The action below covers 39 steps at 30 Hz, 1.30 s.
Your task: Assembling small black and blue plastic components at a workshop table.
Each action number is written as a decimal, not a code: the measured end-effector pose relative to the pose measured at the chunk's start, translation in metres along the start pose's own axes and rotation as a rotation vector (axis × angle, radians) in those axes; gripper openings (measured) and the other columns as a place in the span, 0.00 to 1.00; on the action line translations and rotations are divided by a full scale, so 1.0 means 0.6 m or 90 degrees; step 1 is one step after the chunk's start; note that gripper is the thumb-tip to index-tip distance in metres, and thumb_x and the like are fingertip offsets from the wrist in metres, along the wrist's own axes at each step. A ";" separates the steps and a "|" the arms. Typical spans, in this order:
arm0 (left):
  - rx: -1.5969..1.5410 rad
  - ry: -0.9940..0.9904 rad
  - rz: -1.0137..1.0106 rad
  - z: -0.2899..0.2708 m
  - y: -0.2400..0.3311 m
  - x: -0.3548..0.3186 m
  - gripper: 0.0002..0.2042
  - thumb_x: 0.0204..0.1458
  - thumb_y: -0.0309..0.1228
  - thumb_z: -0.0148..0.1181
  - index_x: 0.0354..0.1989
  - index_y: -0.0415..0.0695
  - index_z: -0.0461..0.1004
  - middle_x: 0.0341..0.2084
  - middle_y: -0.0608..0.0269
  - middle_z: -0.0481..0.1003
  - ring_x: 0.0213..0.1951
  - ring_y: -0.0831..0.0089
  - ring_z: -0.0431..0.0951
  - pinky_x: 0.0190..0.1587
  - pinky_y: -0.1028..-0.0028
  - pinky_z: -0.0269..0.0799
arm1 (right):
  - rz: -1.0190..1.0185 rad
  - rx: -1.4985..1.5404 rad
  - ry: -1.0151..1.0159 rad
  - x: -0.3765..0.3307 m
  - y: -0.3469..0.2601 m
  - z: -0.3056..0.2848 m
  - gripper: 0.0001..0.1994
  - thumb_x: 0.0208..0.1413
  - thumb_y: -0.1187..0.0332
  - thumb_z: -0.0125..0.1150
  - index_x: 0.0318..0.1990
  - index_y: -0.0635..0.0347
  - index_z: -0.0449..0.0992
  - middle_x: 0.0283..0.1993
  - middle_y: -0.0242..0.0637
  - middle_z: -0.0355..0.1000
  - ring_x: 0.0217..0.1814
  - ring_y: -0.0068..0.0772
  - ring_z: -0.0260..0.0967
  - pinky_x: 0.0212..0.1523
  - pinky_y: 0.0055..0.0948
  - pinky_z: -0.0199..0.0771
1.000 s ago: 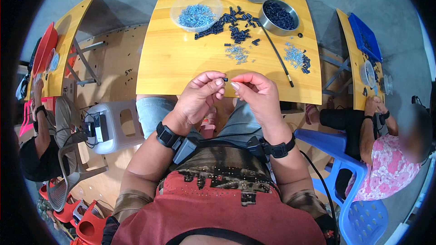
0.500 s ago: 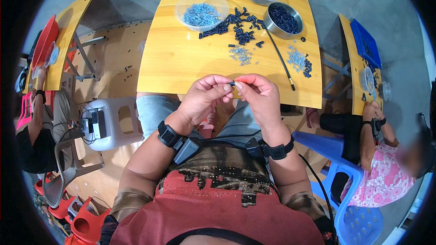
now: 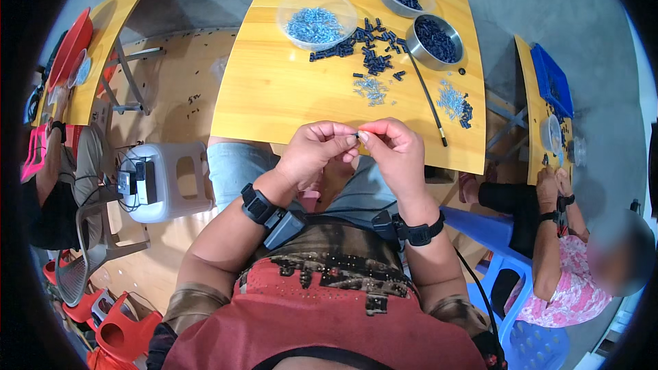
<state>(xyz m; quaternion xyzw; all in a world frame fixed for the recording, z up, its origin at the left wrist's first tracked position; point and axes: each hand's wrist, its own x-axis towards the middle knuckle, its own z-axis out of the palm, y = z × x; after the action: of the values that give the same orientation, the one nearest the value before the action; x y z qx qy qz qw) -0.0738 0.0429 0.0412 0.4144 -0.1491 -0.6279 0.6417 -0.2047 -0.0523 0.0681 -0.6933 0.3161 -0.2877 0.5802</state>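
Just off the table's front edge, over my lap, my left hand (image 3: 314,154) and my right hand (image 3: 399,151) meet at the fingertips. Both are closed in a pinch on a small black part (image 3: 356,135), mostly covered by thumbs and fingers. On the table beyond them lie a small heap of clear, thin pieces (image 3: 371,90) and a spread of short black tubular parts (image 3: 375,62). To the right, more clear pieces (image 3: 450,101) lie against some small black bits (image 3: 467,115).
A slim black rod (image 3: 426,99) slants across the table (image 3: 260,96). Behind stand a clear bowl of bluish transparent pieces (image 3: 314,26), a steel bowl (image 3: 458,44) and a clear bowl (image 3: 384,1), both with black parts. Another person (image 3: 565,274) sits at the right-hand table.
The view has shifted slightly, so the table sits lower and further right. My hands stay together; the black part shows less between my fingertips.
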 end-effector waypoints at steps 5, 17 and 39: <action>0.017 0.002 0.001 -0.006 -0.004 0.002 0.07 0.53 0.26 0.55 0.38 0.37 0.72 0.29 0.62 0.75 0.29 0.78 0.74 0.34 0.80 0.72 | 0.003 -0.027 -0.007 0.001 0.002 0.002 0.03 0.47 0.78 0.60 0.30 0.66 0.76 0.28 0.32 0.72 0.28 0.18 0.68 0.29 0.17 0.68; -0.092 0.073 -0.031 0.010 0.004 0.005 0.05 0.53 0.26 0.55 0.35 0.37 0.72 0.30 0.60 0.75 0.31 0.76 0.75 0.36 0.78 0.73 | -0.173 -0.187 -0.002 0.000 -0.007 0.012 0.13 0.42 0.81 0.59 0.39 0.63 0.72 0.34 0.38 0.68 0.30 0.27 0.68 0.29 0.21 0.69; -0.102 0.055 -0.034 0.019 -0.010 0.003 0.05 0.55 0.27 0.52 0.34 0.39 0.72 0.29 0.64 0.74 0.31 0.78 0.75 0.35 0.78 0.73 | -0.306 -0.371 0.040 -0.001 0.004 0.019 0.16 0.36 0.79 0.59 0.38 0.63 0.72 0.35 0.41 0.66 0.39 0.43 0.64 0.40 0.35 0.67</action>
<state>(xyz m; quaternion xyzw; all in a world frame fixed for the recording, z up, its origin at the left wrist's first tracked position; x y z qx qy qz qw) -0.0857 0.0378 0.0433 0.3925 -0.0594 -0.6364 0.6614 -0.1966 -0.0448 0.0637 -0.8743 0.2310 -0.3348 0.2649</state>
